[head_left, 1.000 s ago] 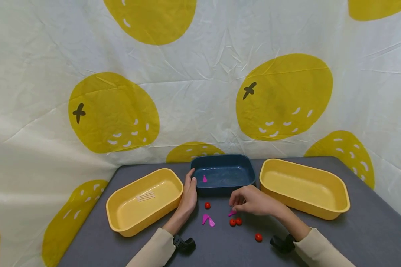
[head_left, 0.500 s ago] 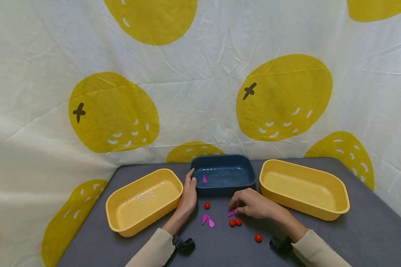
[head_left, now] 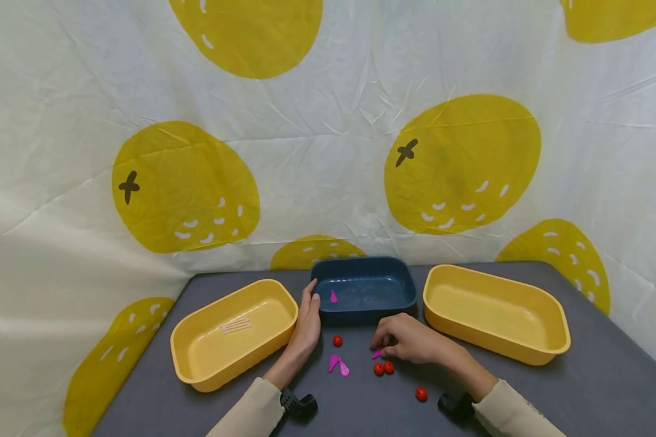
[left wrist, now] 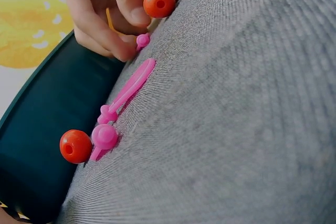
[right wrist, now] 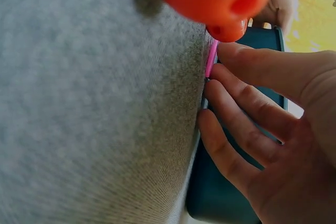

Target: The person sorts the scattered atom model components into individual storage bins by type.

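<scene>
1. Dark blue bin: could be sliding on the worktop if the left hand pushes.
2. Left hand: resting against the blue bin's left end, fingers straight, gripping nothing.
3. Right hand: working in front of the blue bin, narrow, curling at the pink piece; can't tell if it's pinching firmly.
4. Pink piece: lying in front of the blue bin; likely slipping, being thin and flat.
5. Paired red beads: sitting farther out from the blue bin; round, so probably rolling if knuckles bump them.
</scene>
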A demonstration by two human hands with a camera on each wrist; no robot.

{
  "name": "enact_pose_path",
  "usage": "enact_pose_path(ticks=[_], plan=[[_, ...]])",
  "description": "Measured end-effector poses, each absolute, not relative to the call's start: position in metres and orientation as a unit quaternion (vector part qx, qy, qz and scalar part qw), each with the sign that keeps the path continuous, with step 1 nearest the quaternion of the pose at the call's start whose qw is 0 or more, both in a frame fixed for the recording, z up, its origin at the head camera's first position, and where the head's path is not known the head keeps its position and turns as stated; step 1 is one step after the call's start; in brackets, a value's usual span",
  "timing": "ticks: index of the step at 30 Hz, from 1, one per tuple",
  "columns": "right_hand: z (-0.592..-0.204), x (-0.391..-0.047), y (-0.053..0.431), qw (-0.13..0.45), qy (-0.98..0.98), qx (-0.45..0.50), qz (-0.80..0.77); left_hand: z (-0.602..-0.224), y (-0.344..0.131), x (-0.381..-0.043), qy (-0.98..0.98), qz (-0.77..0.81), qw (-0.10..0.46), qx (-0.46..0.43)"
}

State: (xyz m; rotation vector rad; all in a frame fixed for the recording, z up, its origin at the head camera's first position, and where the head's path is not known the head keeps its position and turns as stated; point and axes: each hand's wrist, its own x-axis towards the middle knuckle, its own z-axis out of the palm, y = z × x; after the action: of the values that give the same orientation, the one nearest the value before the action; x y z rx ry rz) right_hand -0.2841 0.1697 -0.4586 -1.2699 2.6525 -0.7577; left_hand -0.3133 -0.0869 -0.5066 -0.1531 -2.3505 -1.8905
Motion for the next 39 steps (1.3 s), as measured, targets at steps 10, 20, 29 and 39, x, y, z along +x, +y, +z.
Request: enact_pose_path(ticks=[10,20,29,39], plan=[[-0.458,-0.283,0.171,0.051,0.887,-0.398,-0.228,-0.505,-0.086,-0.31,-0.778,-0.623,0.059,-0.051],[-0.457,-0.282,0.172,0.074,0.907,-0.348,-0.223,-0.506,-0.086,-0.311,-0.778,-0.623,0.055,-0.048],[-0.463,-0.287,0.176,0.083,0.894,-0.344,-0.276,-0.507,-0.086,-0.312,-0.776,-0.625,0.058,-0.051],[-0.467,-0.291,0.183,0.133,0.86,-0.314,-0.38,-0.503,-0.086,-0.31,-0.776,-0.626,0.056,-0.051]])
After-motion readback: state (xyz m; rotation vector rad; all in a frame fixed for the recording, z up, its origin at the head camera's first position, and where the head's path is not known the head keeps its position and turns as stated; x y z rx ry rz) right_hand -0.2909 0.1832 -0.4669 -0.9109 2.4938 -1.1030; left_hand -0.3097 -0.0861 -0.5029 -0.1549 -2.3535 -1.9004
